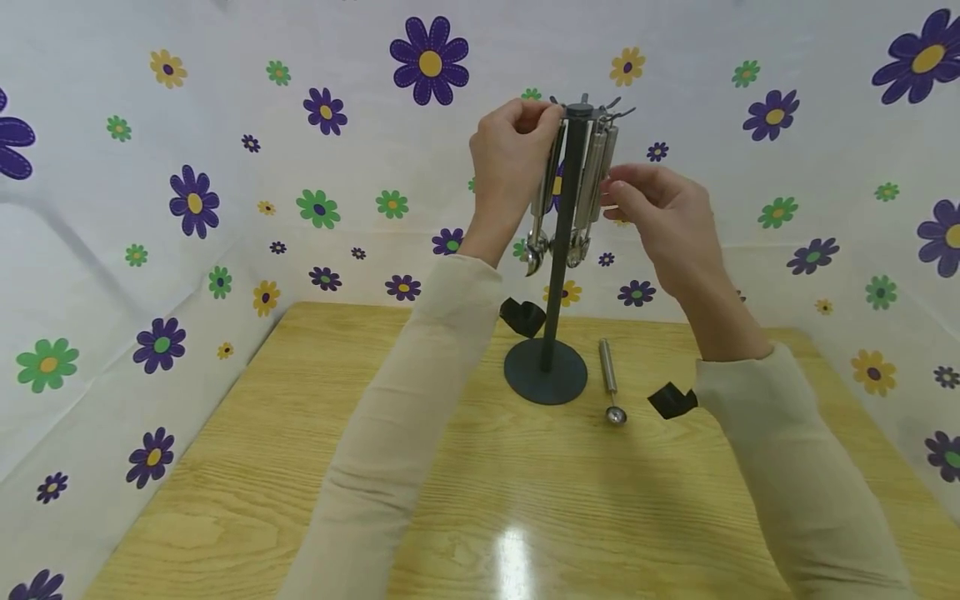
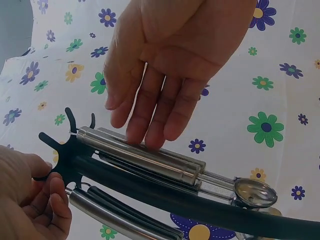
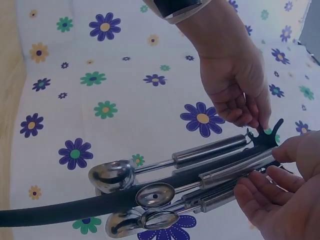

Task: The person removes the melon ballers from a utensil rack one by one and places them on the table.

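At the left, a flowered cloth is hanging beside the tabletop's left edge. A sleeve is reaching over toward the far edge, where the left hand is pinching the top of a dark stand, finger and thumb closing on one of its hooks. Metal scoops are dangling from the hooks on both sides of the pole. The stand is resting on its round base near the middle of the far edge. Just right of the base, a loose scoop is lying with its bowl pointing toward the near edge. Farther right, the right hand is holding its fingers loosely extended at the hanging handles, gripping nothing.
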`<state>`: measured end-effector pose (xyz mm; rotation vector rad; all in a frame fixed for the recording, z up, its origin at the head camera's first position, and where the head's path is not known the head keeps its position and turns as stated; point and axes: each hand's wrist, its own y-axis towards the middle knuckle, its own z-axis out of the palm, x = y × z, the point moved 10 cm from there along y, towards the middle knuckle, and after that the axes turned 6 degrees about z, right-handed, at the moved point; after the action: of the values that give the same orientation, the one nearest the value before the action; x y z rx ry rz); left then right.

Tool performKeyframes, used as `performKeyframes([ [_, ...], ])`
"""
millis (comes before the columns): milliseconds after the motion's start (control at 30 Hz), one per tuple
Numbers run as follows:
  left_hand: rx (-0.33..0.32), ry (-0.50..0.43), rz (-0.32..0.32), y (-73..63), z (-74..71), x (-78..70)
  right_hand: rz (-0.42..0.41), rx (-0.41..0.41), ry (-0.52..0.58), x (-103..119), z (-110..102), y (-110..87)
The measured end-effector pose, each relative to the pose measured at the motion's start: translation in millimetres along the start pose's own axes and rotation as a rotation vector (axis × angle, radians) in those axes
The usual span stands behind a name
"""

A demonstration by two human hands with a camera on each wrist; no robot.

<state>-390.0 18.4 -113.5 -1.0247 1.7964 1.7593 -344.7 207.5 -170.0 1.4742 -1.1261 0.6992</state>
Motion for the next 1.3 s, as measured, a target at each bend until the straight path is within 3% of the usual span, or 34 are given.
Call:
performKeyframes([
  [300,0.005,-0.002,-0.004,2.5,0.6,0.0,0.008,0.006,0.011,3,12,8.2],
  [500,0.019,-0.055,0.016,-0.7,4.4,-1.5,-0.009,0.037,0.061,2,18,7.4],
  [733,0.01,-0.017,0.052,-3.9,5.1,-5.5,-0.015,0.161,0.04,7,21,-0.2],
  [967,-0.009,0.008,0.066,-6.8,3.5,-6.2,-0.007,0.239,0.04,15,10,-7.8],
  [1133,-0.01,0.015,0.064,-8.2,3.2,-6.1,0.032,0.215,-0.093,11,0,-16.8],
  [1300,-0.015,0.027,0.063,-8.4,3.1,-6.0,0.135,0.204,-0.252,-19,-14,-33.3],
])
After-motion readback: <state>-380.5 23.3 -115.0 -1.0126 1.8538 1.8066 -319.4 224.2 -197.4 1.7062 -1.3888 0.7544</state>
